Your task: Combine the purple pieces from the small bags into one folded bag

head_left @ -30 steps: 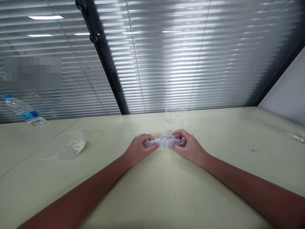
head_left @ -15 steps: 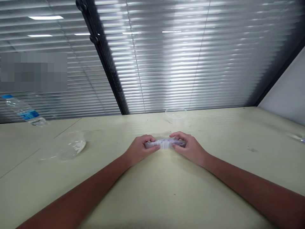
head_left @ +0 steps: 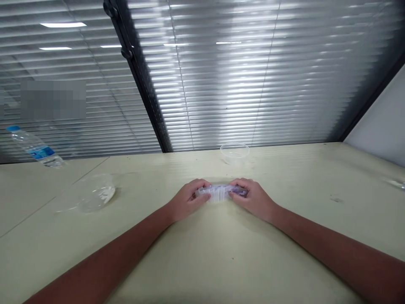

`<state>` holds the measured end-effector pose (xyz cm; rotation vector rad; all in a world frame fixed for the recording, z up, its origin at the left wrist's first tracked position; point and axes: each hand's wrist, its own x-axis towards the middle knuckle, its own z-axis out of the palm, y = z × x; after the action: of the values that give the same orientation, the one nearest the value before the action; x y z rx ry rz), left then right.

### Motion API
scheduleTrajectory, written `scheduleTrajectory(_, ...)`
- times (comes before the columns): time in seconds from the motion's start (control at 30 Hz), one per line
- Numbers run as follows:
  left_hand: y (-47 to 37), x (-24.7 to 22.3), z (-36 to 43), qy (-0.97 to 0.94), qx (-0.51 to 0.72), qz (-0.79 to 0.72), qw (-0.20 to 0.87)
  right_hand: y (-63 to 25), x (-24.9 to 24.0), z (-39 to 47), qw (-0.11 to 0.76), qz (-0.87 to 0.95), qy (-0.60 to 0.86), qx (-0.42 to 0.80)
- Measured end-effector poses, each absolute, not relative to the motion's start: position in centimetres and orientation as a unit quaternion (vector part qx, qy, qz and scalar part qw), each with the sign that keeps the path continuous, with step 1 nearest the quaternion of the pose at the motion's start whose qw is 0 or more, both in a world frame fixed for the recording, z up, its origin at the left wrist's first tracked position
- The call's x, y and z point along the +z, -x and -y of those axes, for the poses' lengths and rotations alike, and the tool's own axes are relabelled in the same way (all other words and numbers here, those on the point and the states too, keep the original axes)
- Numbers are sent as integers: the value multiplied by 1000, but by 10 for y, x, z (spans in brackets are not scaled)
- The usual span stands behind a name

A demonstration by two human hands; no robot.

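A flat, translucent whitish-purple packet [head_left: 220,193] is held low over the middle of the pale table [head_left: 202,249]. My left hand [head_left: 190,197] grips its left end, thumb in front and fingers behind. On its right end, my right hand [head_left: 249,196] is closed in the same way, its thumb on the near side. The fingers partly cover both ends of the packet. What the packet contains is too blurred to make out.
Behind the hands stands a clear round container [head_left: 234,152]. Clear plastic pieces [head_left: 96,194] lie on the left. A water bottle with a blue cap [head_left: 39,150] is at the far left. Window blinds [head_left: 221,84] rise behind the table's back edge.
My left hand has shifted slightly right with the packet's left end. The fingers of my right hand have lowered onto the packet.
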<state>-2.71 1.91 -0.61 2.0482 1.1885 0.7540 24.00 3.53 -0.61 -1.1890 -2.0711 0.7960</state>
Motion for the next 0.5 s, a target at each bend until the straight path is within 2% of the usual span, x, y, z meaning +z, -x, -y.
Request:
scheduleTrajectory(0.3, 26, -7, -21, -778, 313, -479, 260, -239, -7, -36, 326, 782, 426, 318)
scheduleTrajectory(0.5, 25, -7, -20, -755, 312, -509, 272, -241, -12, -36, 341, 768, 454, 298)
